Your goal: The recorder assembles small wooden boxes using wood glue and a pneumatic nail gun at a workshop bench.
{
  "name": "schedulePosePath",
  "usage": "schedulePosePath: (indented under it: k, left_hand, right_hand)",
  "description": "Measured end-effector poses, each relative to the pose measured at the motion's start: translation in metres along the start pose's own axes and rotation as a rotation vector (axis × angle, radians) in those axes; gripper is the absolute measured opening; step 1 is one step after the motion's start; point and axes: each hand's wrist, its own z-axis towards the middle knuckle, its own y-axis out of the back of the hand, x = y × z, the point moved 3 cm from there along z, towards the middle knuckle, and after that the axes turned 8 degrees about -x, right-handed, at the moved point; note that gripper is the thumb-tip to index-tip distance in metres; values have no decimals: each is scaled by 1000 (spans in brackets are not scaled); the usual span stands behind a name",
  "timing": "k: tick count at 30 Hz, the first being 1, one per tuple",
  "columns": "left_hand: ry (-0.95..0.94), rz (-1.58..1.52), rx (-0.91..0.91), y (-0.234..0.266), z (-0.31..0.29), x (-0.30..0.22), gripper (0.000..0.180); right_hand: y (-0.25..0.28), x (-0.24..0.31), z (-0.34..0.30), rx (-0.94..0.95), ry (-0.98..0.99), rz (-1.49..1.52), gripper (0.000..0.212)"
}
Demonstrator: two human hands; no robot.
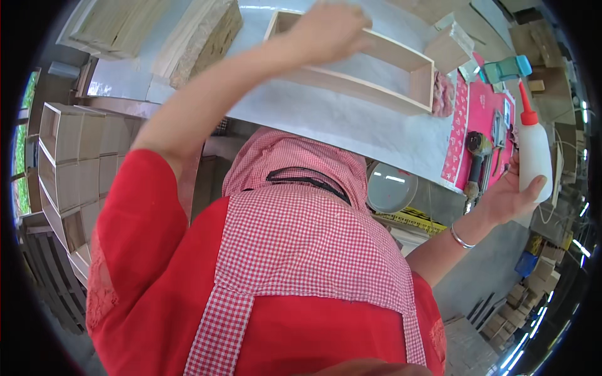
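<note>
My left hand (331, 32) is over the far side of a long, shallow rectangular wooden frame (370, 88) that lies on the worktable. Its fingers are smeared by motion, so I cannot make out whether they hold anything. Out to the right, my right hand (511, 195) is wrapped round the lower part of a white squeeze bottle (535, 160) with a long red nozzle. The bottle stands nearly upright in my grip, nozzle up, away from the frame. Through the frame the grey-white tabletop (376, 74) shows.
Wooden boards in stacks (204, 41) stand on the table at the far left. Right of the frame are a wooden block (449, 49), a pink crumpled cloth (443, 94), a pink mat (464, 125) with tools, and a teal bottle (505, 69). Stacked wooden boxes (81, 156) rise at the left.
</note>
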Motion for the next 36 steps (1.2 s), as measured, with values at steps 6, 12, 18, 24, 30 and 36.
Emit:
schedulePosePath:
  k: [6,12,18,24,30,36]
  left_hand:
    - [48,94,80,-17,-86,-48,18]
    - [152,63,141,1,-114,-73,32]
    - [2,153,-196,1,-148,-93,40]
    - [-60,118,-172,-28,-171,-80,40]
    - [-131,118,-218,-36,-174,-75,36]
    - [-129,121,-265,-33,-171,-75,35]
  right_hand:
    - [-37,-24,-26,130,-135,8,59]
    - [-93,-21,-85,322,-353,285,59]
    - [-149,-19,-156,765,-116,-31,52]
    - [-180,-24,-195,912,-196,64,55]
    - [-192,-28,-202,978,-193,77,55]
    - [-201,-25,-199,953,-128,39,51]
